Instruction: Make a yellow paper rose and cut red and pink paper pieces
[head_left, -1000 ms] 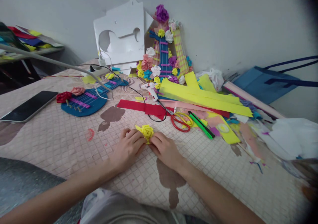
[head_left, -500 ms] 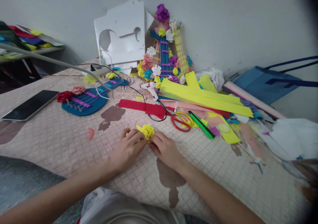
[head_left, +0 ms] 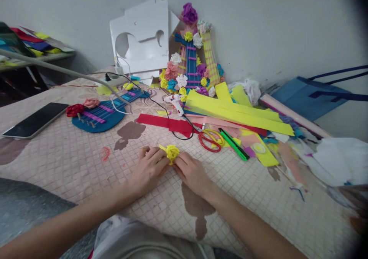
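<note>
A small yellow crepe-paper flower (head_left: 172,152) is held between my two hands, close above the patterned tablecloth. My left hand (head_left: 152,167) pinches it from the left, where a short loose end of yellow paper sticks out. From the right, the fingers of my right hand (head_left: 191,171) close on its lower side; my fingertips are partly hidden under the flower. Beyond my hands lie red paper strips (head_left: 155,122) and a white glue gun (head_left: 176,104) with a black cord. Scissors (head_left: 209,139) with red and yellow handles rest to the right, beside a green cutter knife (head_left: 234,145).
A blue paper guitar (head_left: 112,119) with paper roses lies at the left, near a phone (head_left: 37,119). Yellow paper strips (head_left: 238,113) and scraps cover the right side. Flower-decorated guitars (head_left: 191,67) and a white cut-out board (head_left: 140,56) lean on the wall.
The yellow flower has turned slightly between my fingers, and its loose end looks narrower. Both hands stay in nearly the same place.
</note>
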The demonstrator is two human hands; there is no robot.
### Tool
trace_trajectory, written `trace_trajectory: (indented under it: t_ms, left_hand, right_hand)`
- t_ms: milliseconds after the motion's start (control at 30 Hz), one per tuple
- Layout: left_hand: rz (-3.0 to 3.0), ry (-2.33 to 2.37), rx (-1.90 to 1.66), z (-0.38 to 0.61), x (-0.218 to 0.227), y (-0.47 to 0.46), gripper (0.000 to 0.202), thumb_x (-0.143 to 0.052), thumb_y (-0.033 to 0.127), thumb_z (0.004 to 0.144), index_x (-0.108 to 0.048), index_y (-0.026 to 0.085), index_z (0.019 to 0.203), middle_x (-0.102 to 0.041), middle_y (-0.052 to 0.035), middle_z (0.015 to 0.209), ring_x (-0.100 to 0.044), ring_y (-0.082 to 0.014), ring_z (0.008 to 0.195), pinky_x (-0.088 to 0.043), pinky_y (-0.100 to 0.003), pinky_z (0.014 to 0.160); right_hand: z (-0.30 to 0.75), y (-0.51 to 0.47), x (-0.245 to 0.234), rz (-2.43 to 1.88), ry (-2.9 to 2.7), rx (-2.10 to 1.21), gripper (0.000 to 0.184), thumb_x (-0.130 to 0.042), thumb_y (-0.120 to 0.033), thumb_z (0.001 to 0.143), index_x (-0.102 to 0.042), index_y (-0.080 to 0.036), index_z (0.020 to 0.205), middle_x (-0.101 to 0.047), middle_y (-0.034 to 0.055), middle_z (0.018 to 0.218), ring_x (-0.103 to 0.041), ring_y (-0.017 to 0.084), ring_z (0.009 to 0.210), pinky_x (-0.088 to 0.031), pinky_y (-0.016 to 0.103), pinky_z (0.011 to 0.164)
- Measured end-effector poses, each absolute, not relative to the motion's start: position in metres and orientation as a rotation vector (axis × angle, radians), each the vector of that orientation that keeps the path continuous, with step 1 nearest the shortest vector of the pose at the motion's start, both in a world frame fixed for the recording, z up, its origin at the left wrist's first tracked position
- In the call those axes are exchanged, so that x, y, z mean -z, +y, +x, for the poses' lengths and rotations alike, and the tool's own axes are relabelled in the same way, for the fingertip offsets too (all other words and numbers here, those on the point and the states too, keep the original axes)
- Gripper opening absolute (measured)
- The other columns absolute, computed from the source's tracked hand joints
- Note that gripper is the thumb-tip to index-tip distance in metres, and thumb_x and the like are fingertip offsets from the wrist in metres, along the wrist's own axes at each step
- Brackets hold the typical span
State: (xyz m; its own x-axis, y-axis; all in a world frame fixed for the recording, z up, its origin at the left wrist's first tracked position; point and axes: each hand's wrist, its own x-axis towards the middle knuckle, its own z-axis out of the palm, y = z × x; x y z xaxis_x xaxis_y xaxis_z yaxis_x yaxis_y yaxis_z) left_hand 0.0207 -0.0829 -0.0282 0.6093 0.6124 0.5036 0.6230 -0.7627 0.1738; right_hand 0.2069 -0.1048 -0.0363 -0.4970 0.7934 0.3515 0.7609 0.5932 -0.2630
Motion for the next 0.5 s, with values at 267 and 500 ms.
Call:
trace_trajectory:
  t_ms: [267, 500]
  left_hand:
    - [-2.772, -1.032, 0.804, 0.0203, 0.0339, -0.0845, 0.016, -0.047, 0.020, 0.091, -0.061, 0.018, 0.086, -0.062, -0.0048, 0.088, -0.049, -0.0214, 0.088, -0.029, -0.042, 0.083]
    - [-2.750, -1.102, 0.866, 0.0213, 0.0320, -0.0851, 0.014, -0.048, 0.024, 0.091, -0.060, 0.019, 0.085, -0.062, -0.0046, 0.089, -0.049, -0.0215, 0.088, -0.029, -0.041, 0.082]
  right_hand:
    - [0.2085, -0.1052, 0.0418, -1.244, -2.334, -0.043, 0.010, -0.046, -0.021, 0.092, -0.055, -0.018, 0.088, -0.058, 0.0061, 0.089, -0.056, 0.019, 0.081, -0.050, 0.029, 0.065]
    - [0.2076, -0.1058, 0.0382, -1.238, -2.389, -0.009, 0.012, -0.046, -0.017, 0.092, -0.057, -0.018, 0.086, -0.058, 0.0046, 0.085, -0.055, 0.019, 0.083, -0.049, 0.030, 0.066]
